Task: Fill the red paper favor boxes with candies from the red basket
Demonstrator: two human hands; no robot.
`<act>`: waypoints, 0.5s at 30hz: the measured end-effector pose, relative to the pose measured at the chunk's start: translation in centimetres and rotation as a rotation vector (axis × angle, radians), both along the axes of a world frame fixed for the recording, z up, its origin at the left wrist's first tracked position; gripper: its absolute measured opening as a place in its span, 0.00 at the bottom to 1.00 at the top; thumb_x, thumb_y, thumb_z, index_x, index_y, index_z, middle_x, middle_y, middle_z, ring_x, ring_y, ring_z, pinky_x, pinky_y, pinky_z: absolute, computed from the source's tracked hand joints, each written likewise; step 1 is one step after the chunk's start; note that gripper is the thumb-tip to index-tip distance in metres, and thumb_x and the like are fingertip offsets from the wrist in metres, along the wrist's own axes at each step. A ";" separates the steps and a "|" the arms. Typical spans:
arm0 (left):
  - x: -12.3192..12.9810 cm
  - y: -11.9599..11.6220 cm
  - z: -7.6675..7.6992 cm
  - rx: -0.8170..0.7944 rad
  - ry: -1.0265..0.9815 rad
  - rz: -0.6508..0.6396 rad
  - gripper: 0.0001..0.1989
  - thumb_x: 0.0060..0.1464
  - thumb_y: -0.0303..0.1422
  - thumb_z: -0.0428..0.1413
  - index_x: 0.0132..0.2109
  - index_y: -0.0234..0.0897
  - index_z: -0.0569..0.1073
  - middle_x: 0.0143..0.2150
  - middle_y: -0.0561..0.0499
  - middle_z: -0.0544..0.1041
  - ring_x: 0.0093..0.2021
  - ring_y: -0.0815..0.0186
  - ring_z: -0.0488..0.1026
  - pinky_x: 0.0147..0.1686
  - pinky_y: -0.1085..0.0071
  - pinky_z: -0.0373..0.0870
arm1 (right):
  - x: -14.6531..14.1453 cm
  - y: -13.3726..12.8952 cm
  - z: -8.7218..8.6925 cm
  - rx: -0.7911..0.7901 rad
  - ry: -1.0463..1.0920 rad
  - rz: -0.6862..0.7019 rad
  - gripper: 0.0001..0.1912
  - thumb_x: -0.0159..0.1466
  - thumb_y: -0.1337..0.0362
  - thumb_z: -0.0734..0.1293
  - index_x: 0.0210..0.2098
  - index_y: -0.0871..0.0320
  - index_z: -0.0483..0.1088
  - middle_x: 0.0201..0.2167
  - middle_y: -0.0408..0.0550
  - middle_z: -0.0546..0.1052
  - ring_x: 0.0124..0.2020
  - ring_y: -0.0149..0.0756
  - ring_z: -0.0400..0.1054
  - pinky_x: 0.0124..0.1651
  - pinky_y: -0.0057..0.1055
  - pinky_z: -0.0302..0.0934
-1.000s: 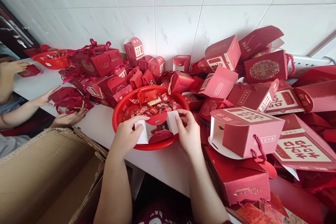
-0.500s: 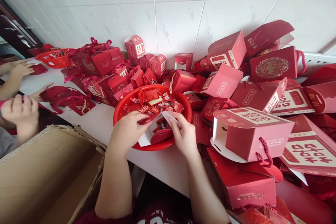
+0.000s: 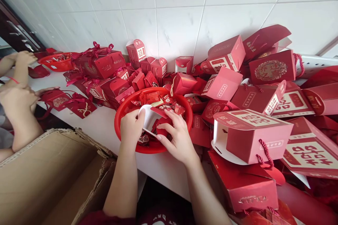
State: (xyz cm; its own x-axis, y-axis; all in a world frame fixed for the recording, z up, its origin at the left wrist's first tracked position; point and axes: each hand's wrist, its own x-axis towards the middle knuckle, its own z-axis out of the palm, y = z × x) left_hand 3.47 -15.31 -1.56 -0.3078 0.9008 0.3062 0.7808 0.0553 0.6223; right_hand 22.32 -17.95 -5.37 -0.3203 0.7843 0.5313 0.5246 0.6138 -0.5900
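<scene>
A small red gift box [image 3: 150, 117] with a white inside is held over the red plastic basket [image 3: 119, 126], its flaps standing open. My left hand [image 3: 132, 128] grips its left side, thumb against the white wall. On the other side my right hand [image 3: 178, 135] has its thumb at the lower edge and its bent fingers on the red flaps. Wrapped sweets [image 3: 151, 96] fill much of the basket behind the box. More dark-wrapped sweets [image 3: 144, 139] show below the box; whether they lie in it or in the basket I cannot tell.
Red gift boxes [image 3: 260, 137] are piled along the right, others [image 3: 105, 63] at the back left. An open cardboard carton [image 3: 47, 168] stands at lower left. Another person's hands [image 3: 19, 98] are at far left, near a second red basket [image 3: 56, 65]. A tiled wall [image 3: 179, 21] rises behind.
The gift box has turned and tilted up, showing more of its white inside. My left hand has shifted its grip to the side; my right fingers have spread over the flaps.
</scene>
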 end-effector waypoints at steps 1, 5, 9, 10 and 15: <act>0.1 0.1 -0.2 0.011 -0.029 -0.030 0.17 0.61 0.43 0.51 0.33 0.39 0.78 0.26 0.53 0.75 0.29 0.65 0.68 0.32 0.70 0.59 | 0.0 0.1 0.2 -0.016 -0.011 0.010 0.20 0.70 0.48 0.63 0.55 0.49 0.73 0.73 0.49 0.54 0.74 0.49 0.44 0.73 0.57 0.39; 0.1 0.6 -0.7 -0.016 -0.159 -0.175 0.19 0.60 0.44 0.53 0.48 0.39 0.81 0.42 0.49 0.83 0.41 0.58 0.77 0.42 0.69 0.67 | -0.4 0.5 0.8 -0.059 -0.023 0.024 0.17 0.72 0.49 0.61 0.52 0.48 0.73 0.74 0.48 0.51 0.75 0.50 0.39 0.73 0.61 0.34; -0.2 0.9 -1.6 -0.061 -0.224 -0.143 0.21 0.60 0.45 0.52 0.46 0.36 0.81 0.38 0.47 0.83 0.39 0.56 0.78 0.39 0.67 0.69 | -0.2 0.4 0.3 -0.068 0.240 0.038 0.13 0.73 0.54 0.60 0.38 0.54 0.69 0.65 0.53 0.66 0.69 0.44 0.55 0.69 0.47 0.52; -0.3 1.0 -1.8 -0.060 -0.233 -0.126 0.21 0.60 0.45 0.52 0.46 0.36 0.81 0.38 0.47 0.83 0.39 0.56 0.78 0.39 0.67 0.70 | 0.0 0.3 0.1 -0.062 0.309 0.054 0.13 0.73 0.55 0.60 0.36 0.54 0.67 0.60 0.54 0.70 0.66 0.43 0.60 0.66 0.44 0.56; -0.7 1.1 -2.5 -0.015 -0.251 -0.107 0.20 0.60 0.45 0.53 0.50 0.39 0.81 0.42 0.47 0.83 0.44 0.54 0.78 0.45 0.65 0.72 | 1.5 0.5 -0.6 -0.010 0.297 0.143 0.18 0.63 0.49 0.71 0.31 0.53 0.63 0.48 0.51 0.76 0.56 0.45 0.68 0.59 0.42 0.60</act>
